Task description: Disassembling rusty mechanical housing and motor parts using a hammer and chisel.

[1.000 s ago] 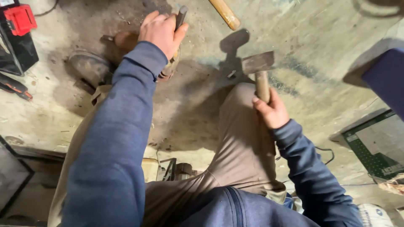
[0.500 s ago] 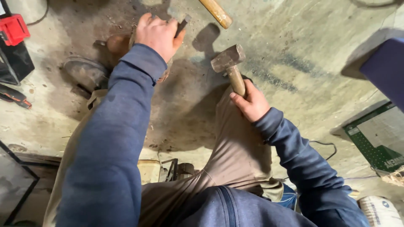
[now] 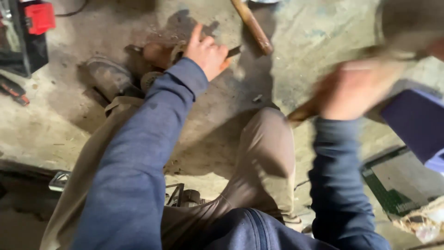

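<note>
**Hammer raised, chisel held to the floor**

We sit on a bare concrete floor (image 3: 55,125) with both legs stretched out across it. The biggest change since half a second ago is on our right: then the hammer hung low over the middle of the floor, close to our knee; now our right hand (image 3: 354,88) has swung up and out toward the floor's right edge, blurred with speed, closed around the wooden handle of the hammer (image 3: 305,110). The head is smeared into a pale blur near the top right corner, so we cannot make out its shape. We judge this as the back-swing of a blow.

Our left hand (image 3: 208,53) has barely shifted. It is wrapped tight around a dark chisel (image 3: 233,50) near the floor's top edge, holding it against a rusty round part (image 3: 157,54).

Counted: two hands, one hammer in use, one chisel, one spare wooden handle (image 3: 252,25) lying just beyond the left hand, one worn shoe (image 3: 108,76) beside the round part, one black case with a red latch (image 3: 27,32) in the top left corner, one green board (image 3: 393,185) at the right edge.
</note>
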